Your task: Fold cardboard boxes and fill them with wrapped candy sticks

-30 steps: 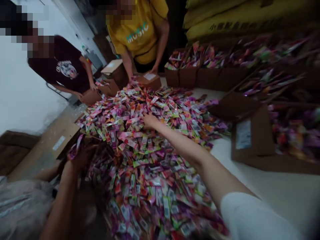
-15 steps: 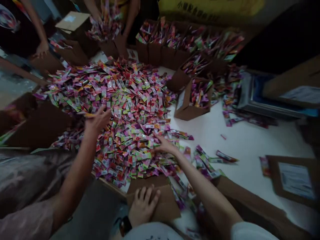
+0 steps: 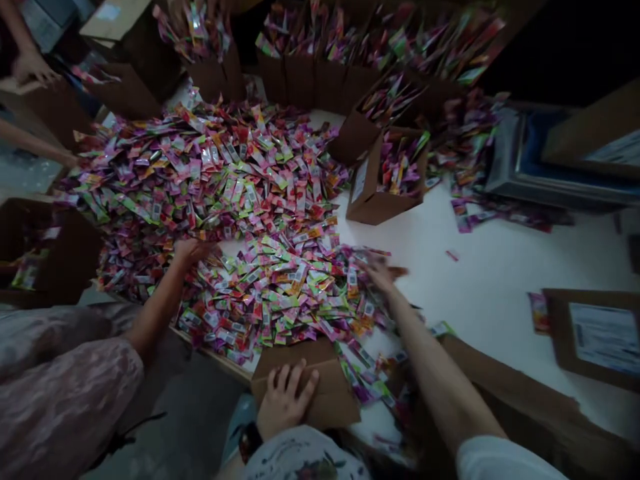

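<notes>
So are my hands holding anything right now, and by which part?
No clear hold: your left hand rests spread on the near part of the cardboard box; your right hand is at the packets, too blurred to tell.

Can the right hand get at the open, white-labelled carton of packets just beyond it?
Probably yes: the right hand is at the right edge of the packet pile, and mostly white tabletop shows between it and the carton, with no other box standing in the way.
</notes>
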Tool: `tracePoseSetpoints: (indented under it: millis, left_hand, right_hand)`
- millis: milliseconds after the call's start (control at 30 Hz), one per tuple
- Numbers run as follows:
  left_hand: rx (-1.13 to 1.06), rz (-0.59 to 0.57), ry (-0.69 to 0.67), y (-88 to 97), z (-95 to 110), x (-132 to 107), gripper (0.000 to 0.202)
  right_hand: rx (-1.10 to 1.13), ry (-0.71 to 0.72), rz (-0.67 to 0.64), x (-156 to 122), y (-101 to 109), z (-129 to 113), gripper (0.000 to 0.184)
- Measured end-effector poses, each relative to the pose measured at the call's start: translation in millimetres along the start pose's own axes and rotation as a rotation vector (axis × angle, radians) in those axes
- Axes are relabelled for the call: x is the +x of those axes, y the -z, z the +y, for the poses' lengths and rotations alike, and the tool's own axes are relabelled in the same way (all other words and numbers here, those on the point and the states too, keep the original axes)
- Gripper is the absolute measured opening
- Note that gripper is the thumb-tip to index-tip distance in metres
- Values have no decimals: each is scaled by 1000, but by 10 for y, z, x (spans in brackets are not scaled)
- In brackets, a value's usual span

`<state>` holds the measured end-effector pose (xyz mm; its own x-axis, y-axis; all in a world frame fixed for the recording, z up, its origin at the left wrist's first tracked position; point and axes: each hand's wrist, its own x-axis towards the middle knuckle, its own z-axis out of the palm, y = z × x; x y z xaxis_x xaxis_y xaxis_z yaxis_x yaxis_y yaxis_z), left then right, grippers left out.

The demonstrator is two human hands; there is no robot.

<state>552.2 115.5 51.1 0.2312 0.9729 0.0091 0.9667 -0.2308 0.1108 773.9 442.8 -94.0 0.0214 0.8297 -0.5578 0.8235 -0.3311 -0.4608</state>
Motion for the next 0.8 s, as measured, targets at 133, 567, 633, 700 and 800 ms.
tracePoseSetpoints:
  millis: [133,567,633,700,800]
  left_hand:
    - [-35,-30,44,38,3,16,40]
    - [-188,-258,22,150,-104,-26,113]
    - [-328,-272,100,268,-270,-51,111]
    - [-569,-201,256,399,-520,-141,109]
    - [-1159,49,629,476,-968,-390,99]
  right_hand:
    - [-84,97,-357,-513,-803,-961,122]
    - [-272,478,-410,-1361,-1439,-2089,62]
    - [-226,473,-383,-1219,-1188,-2066,52]
    - [-177,462,-329,-1080,-864,-2019,51]
    - [-106,467,-235,-954,-331,-1927,52]
